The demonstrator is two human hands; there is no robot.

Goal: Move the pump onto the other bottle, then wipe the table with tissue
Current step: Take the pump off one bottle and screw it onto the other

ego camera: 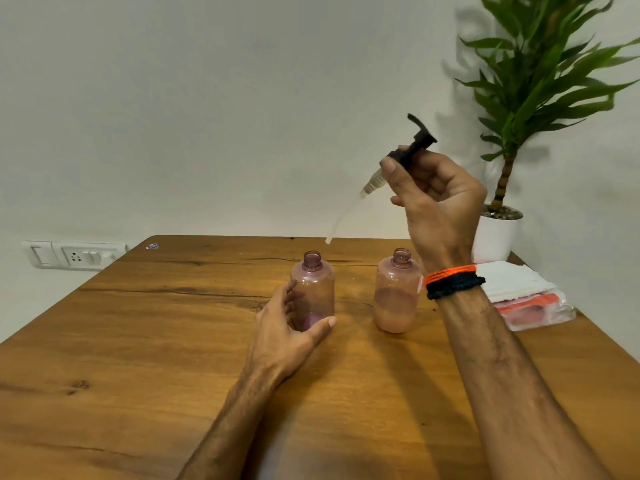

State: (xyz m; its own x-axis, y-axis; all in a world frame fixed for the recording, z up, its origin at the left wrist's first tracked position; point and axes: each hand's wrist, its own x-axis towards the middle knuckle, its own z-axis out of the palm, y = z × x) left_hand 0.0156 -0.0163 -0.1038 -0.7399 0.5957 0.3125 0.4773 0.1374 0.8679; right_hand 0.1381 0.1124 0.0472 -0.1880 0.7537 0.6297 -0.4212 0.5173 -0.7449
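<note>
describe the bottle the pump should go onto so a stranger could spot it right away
Look at the wooden table, where two open pink bottles stand side by side in the middle. The one meant is the left bottle, with the left hand curled around its base. It looks nearly empty, while the right bottle is partly filled with liquid.

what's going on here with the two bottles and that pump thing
A person is swapping a pump between two pink bottles on a wooden table. The right hand holds the black pump in the air, tube hanging free. The left hand cups the left bottle. Both it and the right bottle stand open. Tissues lie unused at the right.
</note>
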